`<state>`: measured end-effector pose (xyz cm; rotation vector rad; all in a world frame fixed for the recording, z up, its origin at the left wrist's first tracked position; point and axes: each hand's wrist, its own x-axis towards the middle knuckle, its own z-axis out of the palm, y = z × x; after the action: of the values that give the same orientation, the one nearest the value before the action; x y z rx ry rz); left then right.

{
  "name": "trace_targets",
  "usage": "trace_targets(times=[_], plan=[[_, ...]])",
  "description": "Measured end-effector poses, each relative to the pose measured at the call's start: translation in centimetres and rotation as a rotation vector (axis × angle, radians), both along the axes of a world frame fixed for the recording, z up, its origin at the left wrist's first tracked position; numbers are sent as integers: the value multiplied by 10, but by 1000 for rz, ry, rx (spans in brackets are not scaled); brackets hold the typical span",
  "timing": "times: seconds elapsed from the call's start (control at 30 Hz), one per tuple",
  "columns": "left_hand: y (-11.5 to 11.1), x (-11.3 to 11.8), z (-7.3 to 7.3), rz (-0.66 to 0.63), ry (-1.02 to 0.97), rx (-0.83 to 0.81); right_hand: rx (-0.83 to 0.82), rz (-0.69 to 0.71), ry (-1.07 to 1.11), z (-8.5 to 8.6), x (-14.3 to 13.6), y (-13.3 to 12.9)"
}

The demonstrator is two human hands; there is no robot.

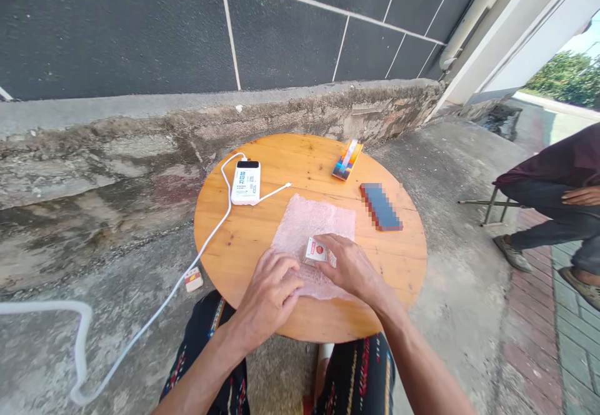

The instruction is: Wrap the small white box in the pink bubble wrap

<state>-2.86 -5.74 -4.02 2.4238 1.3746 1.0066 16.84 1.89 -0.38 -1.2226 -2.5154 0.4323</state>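
Observation:
A pink sheet of wrap (294, 230) lies flat on the round wooden table (300, 159). On its middle rests a small white box (315, 250) with red print. My right hand (349, 265) has its thumb and fingers around the right side of the box. My left hand (270, 287) rests at the left edge of the wrap, fingers bent and a little apart, with nothing visible in them. It does not touch the box.
On the table are a white power bank (246, 184) with a white cable, an orange and blue packet (347, 162) and a blurred phone-like object (382, 207). A seated person (553, 184) is at the right. A small box (193, 279) lies on the ground.

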Motion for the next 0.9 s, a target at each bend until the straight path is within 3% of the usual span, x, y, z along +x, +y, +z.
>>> trace_targets(times=[0.23, 0.33, 0.47, 0.63, 0.9], plan=[[9, 5, 17, 34, -34, 12, -48, 60, 27, 6, 0, -1], [20, 10, 25, 84, -38, 0, -167, 88, 201, 14, 14, -5], [34, 15, 28, 125, -33, -41, -284, -15, 328, 15, 44, -17], [44, 18, 26, 133, -83, -134, -283, -138, 325, -1, 55, -26], [50, 23, 29, 126, -183, -291, -353, -284, 665, -41, 47, -21]])
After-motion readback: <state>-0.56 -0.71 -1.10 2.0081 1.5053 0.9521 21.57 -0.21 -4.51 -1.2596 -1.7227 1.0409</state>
